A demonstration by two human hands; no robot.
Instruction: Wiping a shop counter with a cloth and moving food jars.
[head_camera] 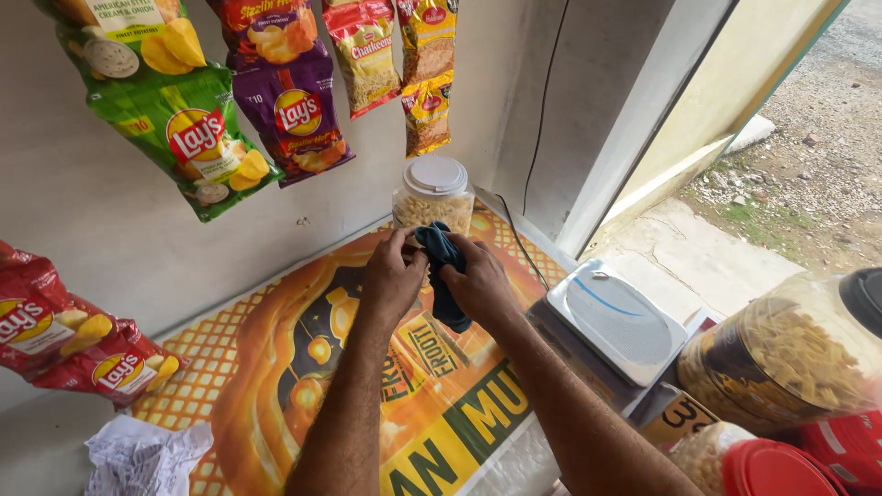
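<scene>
Crumpled paper (147,456) at near left corner of counter (276,367). Mid-counter: left hand (393,276) and right hand (478,283), fingers of both clamped on dark blue cloth (443,266), held above the surface. Looks soft, light, limp; best gripped by bunched folds. Far edge: lidded jar (434,193). Scale (614,321) at right edge.

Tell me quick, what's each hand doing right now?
Left hand: closed, gripping the dark blue cloth.
Right hand: closed on the same cloth.
</scene>
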